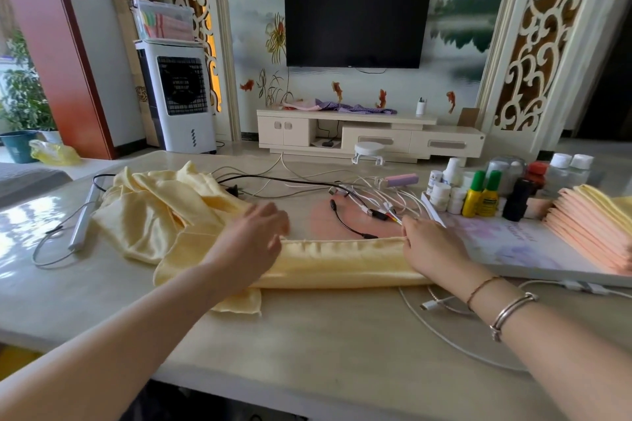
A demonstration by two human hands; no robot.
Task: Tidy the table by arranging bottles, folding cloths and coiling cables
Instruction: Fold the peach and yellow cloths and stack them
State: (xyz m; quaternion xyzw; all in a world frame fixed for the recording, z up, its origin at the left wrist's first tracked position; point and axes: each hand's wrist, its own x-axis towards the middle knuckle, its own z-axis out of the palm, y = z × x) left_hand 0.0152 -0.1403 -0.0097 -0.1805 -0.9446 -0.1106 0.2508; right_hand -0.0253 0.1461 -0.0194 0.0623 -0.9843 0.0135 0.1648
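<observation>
Left grip [254, 236] fingers spread, blurred; right grip [432, 248] curled, pinching.

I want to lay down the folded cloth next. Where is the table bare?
Bare: the near table edge in front of the yellow cloth, between both forearms. Crowded: cables beyond it, bottles at right.

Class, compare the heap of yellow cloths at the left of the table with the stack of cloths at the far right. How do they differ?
The yellow heap lies crumpled and loose; the right-hand stack is folded flat with its edges lined up. The heap is all yellow; the stack shows mostly peach layers with yellow on top. The heap rests on the bare table; the stack sits on a pale board. Both are soft cloths.
</observation>
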